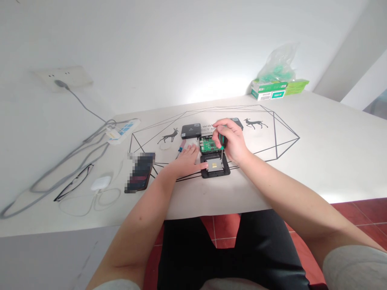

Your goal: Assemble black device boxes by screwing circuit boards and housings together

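Note:
An opened black device case lies on the table in front of me. Its upper half holds a green circuit board (208, 146), and its lower half carries a silver metal plate (215, 164). My right hand (230, 140) is wrapped round a screwdriver (222, 146) with a dark green handle. The shaft points down at the upper right part of the metal plate. My left hand (190, 159) lies with fingers stretched out, thumb on the plate's left edge. Its other fingers rest left of the circuit board, near a small pink and blue item (182, 146).
A closed black box (191, 131) sits behind my left hand; another (237, 123) is partly hidden behind my right. To the left are a phone (140, 172), glasses (74, 183), a white charger (100, 183) and a power strip (123, 132). Green-white boxes (268, 90) stand at the back right.

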`<action>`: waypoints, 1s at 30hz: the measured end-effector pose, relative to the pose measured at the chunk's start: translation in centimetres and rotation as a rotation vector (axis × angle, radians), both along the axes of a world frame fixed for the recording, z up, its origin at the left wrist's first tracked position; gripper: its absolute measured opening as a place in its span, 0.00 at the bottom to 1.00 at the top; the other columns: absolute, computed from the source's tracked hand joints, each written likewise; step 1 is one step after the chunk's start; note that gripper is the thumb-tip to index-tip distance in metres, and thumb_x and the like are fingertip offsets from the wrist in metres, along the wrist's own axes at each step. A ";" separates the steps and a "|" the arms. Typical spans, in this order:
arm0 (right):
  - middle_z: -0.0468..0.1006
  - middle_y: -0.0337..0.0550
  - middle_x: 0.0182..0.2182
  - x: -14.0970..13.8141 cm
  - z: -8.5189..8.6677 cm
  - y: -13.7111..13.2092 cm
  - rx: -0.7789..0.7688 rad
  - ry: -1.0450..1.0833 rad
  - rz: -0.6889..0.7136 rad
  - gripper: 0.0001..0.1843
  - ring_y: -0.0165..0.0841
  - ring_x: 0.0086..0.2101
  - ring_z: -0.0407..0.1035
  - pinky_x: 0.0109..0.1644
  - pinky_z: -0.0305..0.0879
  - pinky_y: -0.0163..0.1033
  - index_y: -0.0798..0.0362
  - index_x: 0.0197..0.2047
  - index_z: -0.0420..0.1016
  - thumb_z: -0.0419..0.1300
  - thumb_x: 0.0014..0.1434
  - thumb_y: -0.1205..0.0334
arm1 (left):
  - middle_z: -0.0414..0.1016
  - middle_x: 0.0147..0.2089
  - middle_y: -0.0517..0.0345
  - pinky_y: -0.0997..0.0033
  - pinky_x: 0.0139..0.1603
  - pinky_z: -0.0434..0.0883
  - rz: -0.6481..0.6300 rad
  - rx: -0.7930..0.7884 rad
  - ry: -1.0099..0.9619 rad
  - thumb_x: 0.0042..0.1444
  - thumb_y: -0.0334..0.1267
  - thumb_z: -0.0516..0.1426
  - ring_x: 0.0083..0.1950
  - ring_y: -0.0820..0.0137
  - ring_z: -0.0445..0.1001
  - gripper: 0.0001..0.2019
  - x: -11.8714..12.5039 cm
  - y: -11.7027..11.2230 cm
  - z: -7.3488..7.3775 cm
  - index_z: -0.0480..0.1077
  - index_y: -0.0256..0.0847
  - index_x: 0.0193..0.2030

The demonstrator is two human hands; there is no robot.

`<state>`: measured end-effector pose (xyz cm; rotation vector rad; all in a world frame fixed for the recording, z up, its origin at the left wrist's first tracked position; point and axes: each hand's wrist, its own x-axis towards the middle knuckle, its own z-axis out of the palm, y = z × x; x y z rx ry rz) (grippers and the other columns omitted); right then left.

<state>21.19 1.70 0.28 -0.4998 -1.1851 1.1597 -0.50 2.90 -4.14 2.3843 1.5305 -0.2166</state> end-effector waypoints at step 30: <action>0.73 0.32 0.23 -0.5 -0.5 -0.5 0.124 -0.196 -0.039 0.26 0.25 0.18 0.59 0.23 0.59 0.36 0.48 0.40 0.74 0.65 0.64 0.32 | 0.28 0.86 0.41 0.47 0.83 0.40 0.002 0.003 -0.024 0.66 0.76 0.42 0.86 0.48 0.29 0.57 0.0 -0.1 0.2 0.38 0.28 0.85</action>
